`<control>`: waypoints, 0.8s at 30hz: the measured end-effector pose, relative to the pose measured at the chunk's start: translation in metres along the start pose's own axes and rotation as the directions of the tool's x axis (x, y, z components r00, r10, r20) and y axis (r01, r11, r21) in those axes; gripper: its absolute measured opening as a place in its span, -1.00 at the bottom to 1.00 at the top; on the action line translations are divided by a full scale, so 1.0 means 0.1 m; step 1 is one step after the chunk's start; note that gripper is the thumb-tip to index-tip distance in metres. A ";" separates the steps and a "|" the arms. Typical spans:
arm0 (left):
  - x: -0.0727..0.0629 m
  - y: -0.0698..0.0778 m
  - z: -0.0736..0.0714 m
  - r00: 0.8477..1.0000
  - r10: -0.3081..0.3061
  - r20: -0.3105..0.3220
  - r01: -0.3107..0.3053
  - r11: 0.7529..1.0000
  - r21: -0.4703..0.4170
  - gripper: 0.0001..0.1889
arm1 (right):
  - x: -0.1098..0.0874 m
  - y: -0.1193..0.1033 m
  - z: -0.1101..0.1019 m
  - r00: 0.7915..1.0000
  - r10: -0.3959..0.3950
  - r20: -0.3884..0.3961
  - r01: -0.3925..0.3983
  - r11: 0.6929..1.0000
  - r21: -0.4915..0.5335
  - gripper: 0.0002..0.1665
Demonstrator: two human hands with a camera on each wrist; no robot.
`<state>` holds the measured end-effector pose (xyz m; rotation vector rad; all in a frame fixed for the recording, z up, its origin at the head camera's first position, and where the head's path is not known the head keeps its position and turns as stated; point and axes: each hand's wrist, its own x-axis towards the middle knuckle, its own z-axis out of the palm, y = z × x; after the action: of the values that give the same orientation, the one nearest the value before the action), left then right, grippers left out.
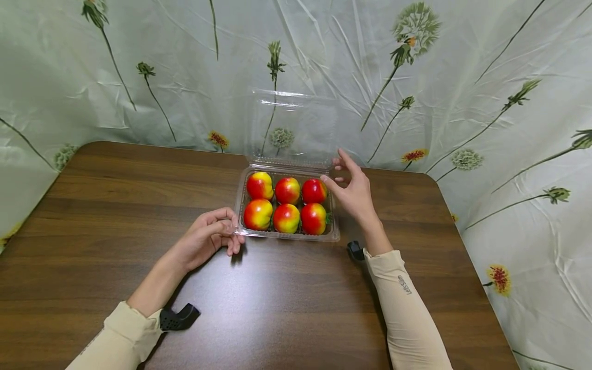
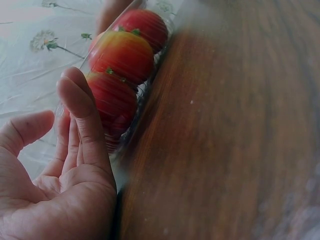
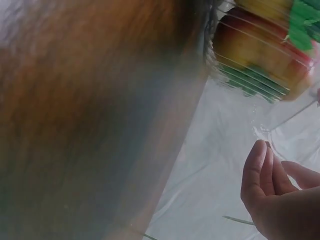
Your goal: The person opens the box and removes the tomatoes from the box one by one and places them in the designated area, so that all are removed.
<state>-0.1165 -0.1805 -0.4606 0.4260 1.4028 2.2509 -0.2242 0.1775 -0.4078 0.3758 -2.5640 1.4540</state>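
A clear plastic clamshell box (image 1: 290,237) holds several red and yellow apples (image 1: 287,218) in two rows, some with green leaves. Its transparent lid (image 1: 296,126) stands raised at the back. By the box's front left corner is my left hand (image 1: 203,239), fingers loosely bent; in the left wrist view, the thumb stands apart from the fingers (image 2: 85,125) beside the box wall. At the back right corner, near the lid's hinge, my right hand (image 1: 353,192) has its thumb and index finger spread. The right wrist view shows its fingers (image 3: 257,170) close to the clear plastic.
The box sits toward the far edge of a brown wooden table (image 1: 115,205). Behind and right of the table hangs a pale curtain (image 1: 185,61) printed with dandelions. A black wrist mount (image 1: 179,317) sits at the left sleeve, another mount (image 1: 355,251) at the right.
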 end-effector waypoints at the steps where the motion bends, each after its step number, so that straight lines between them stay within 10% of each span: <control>1: 0.00 0.00 0.00 1.000 0.000 -0.001 0.000 1.000 0.000 -0.76 | 0.00 0.01 0.00 1.000 0.002 0.002 -0.002 1.000 -0.006 -0.09; 24: 0.00 0.00 0.00 1.000 0.006 0.013 -0.006 1.000 0.025 -0.78 | -0.01 0.08 0.06 0.998 0.047 0.041 -0.045 0.998 -0.047 -0.37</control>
<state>-0.1160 -0.1805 -0.4606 0.4528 1.4267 2.2332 -0.2254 0.1765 -0.4171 0.3470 -2.6513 1.4139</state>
